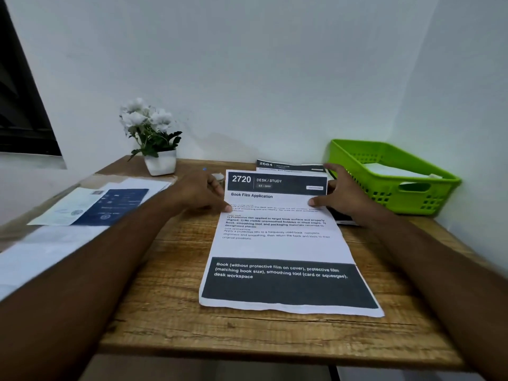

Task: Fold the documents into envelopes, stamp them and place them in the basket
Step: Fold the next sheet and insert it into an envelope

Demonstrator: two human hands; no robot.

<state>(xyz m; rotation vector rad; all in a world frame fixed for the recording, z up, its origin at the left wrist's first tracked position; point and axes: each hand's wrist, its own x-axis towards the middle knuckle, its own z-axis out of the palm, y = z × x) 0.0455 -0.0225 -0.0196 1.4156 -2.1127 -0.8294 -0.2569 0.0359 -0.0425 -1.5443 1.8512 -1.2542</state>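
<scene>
A printed document (280, 243) headed "2720 Desk / Study, Book Film Application" lies lengthwise in the middle of the wooden table (170, 312). My left hand (202, 192) pinches its far left edge, thumb on the paper. At the far right edge my right hand (339, 192) grips the same sheet. The far end of the sheet is lifted slightly off the table. Another document (286, 165) headed "2684" lies behind it. A green plastic basket (395, 199) stands at the right, with white paper inside (398, 171).
A white pot of white flowers (156, 144) stands at the back left. Envelopes and papers (90, 206) lie on the left side, one dark blue. A small round object (218, 177) sits behind my left hand. A dark item (339, 217) lies under my right wrist. White walls close off back and right.
</scene>
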